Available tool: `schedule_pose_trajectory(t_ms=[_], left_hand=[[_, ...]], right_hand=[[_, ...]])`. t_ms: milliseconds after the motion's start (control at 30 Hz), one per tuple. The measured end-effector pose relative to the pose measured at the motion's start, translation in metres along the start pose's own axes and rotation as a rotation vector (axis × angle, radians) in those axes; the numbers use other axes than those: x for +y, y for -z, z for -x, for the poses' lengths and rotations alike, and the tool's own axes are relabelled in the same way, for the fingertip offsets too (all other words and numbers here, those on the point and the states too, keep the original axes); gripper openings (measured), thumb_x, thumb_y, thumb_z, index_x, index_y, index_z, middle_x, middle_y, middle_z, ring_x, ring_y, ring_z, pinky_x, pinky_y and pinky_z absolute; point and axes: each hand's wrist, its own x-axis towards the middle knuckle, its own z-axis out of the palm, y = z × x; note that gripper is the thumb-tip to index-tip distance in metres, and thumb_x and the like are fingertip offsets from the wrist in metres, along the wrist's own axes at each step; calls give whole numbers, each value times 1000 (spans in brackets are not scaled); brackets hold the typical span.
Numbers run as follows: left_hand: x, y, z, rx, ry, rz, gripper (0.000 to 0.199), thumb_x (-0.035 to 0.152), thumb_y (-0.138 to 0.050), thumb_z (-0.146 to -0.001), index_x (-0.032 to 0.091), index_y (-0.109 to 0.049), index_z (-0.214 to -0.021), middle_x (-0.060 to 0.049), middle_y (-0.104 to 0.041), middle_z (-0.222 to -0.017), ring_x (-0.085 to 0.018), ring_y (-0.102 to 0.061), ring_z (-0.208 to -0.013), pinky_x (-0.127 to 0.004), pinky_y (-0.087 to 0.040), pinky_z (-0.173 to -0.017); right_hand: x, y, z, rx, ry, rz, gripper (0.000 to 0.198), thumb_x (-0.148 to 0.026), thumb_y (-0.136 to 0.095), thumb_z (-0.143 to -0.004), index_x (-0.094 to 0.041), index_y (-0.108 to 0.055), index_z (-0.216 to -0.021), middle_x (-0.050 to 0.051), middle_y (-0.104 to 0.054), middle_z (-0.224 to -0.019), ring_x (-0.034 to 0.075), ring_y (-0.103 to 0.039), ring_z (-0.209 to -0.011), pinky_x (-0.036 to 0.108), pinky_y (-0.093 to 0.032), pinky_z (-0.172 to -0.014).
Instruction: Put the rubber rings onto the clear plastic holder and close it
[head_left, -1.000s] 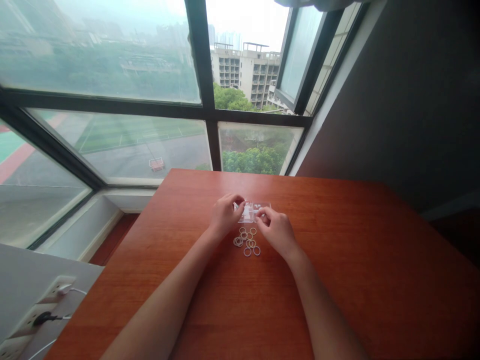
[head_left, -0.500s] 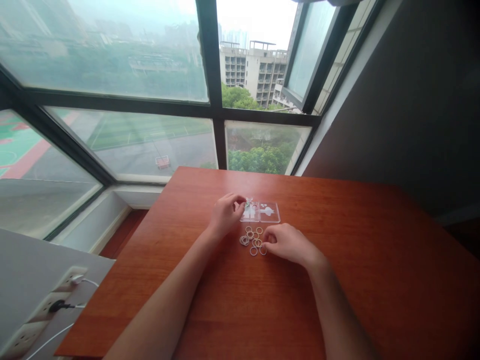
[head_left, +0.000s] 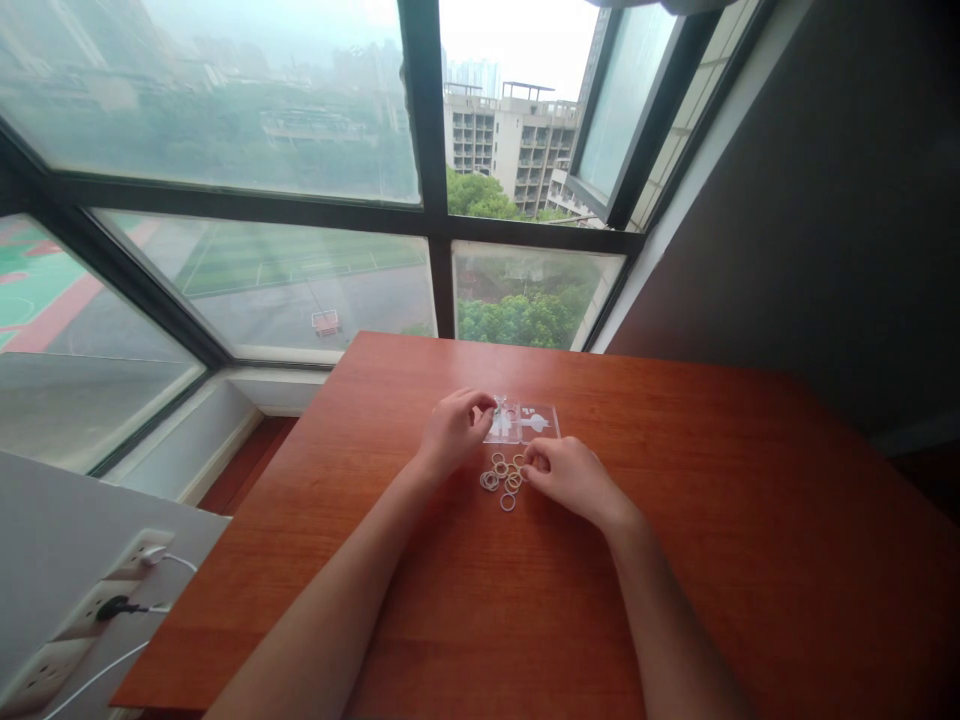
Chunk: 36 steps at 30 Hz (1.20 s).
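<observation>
The right hand (head_left: 568, 474) is pinching a small pale ring at the pile of little round rings (head_left: 504, 475). The left hand (head_left: 454, 432) is pinching the clear flat plastic box (head_left: 525, 424) just behind the pile.

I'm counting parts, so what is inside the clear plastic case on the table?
The clear case lies open; pale shapes show in its trays, too small to identify. The left hand covers its left edge, hiding anything there.

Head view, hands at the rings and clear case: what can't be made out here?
- Right hand: curled fingers hide whether a ring is pinched.
- Left hand: fingertips cover the clear case edge; grip unclear.
- Rings: too small and overlapping to count.
- Case contents: too small to tell.
</observation>
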Motion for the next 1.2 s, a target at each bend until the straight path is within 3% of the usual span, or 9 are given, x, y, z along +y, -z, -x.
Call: schedule_pose_trajectory(t_ms=[167,300,433,900,1200], left_hand=[[7,-3,1,-44,20,104,11,20,-57,-83,17,-68,-82,0,-66,-74,-10,-51,-59,-21,-40,-58],[19,-7,4,-113,-18,157,12,25,-59,-85,17,-68,-83,-1,-67,-77,-10,-52,-61,-21,-41,-59],[26,-10,6,-182,-54,170,15,29,-62,-83,16,-68,-80,-2,-66,-76,-10,-52,-61,-20,-41,-58],[26,-12,6,-167,-49,158,12,26,-61,-83,17,-66,-76,-1,-68,-74,-10,-53,-61,-21,-42,-59],[14,-9,3,10,16,-56,7,22,-60,-82,18,-66,-80,-2,-68,-80,-13,-57,-68,-23,-41,-62]], right_hand=[[12,-9,-13,392,-32,-120,12,-30,-58,-81,-22,-66,-82,-4,-58,-58,12,-52,-55,22,-35,-58],[14,-15,-15,498,-4,-176,15,-33,-57,-82,-20,-66,-81,-4,-52,-54,12,-49,-52,22,-36,-58],[11,-17,-15,497,23,-195,17,-34,-57,-82,-20,-66,-81,-4,-51,-53,11,-49,-51,22,-36,-57],[0,-11,-10,431,-11,-128,20,-37,-55,-84,-20,-67,-86,-3,-54,-55,13,-50,-54,22,-38,-61],[1,-16,-12,374,-12,-73,13,-31,-56,-84,-23,-66,-87,-4,-58,-59,12,-53,-56,22,-36,-61]])
